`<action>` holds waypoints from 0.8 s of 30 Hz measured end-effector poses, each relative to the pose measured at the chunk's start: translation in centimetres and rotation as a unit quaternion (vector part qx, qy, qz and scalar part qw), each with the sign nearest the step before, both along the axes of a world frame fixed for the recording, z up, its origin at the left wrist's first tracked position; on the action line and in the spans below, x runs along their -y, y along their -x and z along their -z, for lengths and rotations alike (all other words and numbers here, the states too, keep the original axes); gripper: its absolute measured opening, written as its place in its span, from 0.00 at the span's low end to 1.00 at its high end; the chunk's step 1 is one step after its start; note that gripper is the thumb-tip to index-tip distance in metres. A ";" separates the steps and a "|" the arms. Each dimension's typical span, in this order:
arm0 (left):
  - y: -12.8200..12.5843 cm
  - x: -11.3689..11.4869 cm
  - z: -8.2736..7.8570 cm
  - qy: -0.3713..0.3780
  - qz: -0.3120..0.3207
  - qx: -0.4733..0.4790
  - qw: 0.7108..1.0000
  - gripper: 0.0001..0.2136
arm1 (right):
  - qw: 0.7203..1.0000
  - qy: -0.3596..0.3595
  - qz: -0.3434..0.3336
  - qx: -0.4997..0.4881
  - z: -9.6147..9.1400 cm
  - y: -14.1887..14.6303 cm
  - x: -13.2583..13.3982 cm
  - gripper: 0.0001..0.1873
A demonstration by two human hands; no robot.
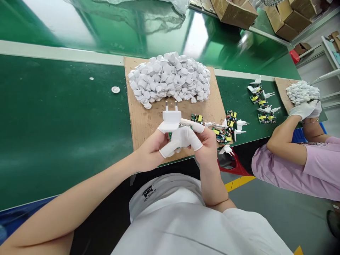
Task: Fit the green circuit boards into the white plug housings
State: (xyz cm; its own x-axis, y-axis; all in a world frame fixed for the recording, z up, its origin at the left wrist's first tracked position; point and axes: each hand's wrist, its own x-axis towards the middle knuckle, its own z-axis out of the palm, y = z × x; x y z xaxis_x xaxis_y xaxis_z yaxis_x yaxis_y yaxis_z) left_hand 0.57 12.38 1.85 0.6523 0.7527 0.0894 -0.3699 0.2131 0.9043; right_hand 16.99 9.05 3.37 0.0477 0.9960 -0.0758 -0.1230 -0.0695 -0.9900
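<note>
A white two-pin plug housing (172, 119) is held up in front of me, its pins pointing away. My left hand (154, 147) grips it from the left, with white finger covers on the fingertips. From the right, my right hand (204, 138) closes around the same piece, its covered fingers bent and meeting the left ones. Green edges of a circuit board (170, 136) show between the fingers; most of it is hidden. Under the hands lies a cardboard sheet (140, 129), which bears a large heap of small white plastic caps (170, 78).
Right of my hands lie several circuit boards (223, 136) wired to white plugs (241, 124). Another board (197, 118) sits on the cardboard. A co-worker's gloved hands (304, 109) are at another heap of white parts (302, 92). A white ring (115, 90) lies left on the green table (61, 131).
</note>
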 end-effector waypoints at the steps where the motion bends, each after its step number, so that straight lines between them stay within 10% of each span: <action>1: 0.0 -0.1 0.0 -0.016 -0.002 -0.014 1.000 0.14 | 1.000 0.003 0.001 0.001 0.0 0.0 0.0 0.32; 24: -0.2 0.0 0.3 0.124 -0.019 0.016 0.992 0.23 | 0.994 -0.058 -0.090 0.030 0.8 -1.1 1.1 0.34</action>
State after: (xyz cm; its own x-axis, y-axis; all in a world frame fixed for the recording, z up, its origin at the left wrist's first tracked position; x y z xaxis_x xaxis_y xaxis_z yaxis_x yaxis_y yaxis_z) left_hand 0.76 12.42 1.54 0.6234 0.7776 -0.0817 -0.4091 0.4134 0.8135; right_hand 18.08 7.99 2.62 -0.1317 0.9906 0.0379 -0.0593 0.0303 -0.9978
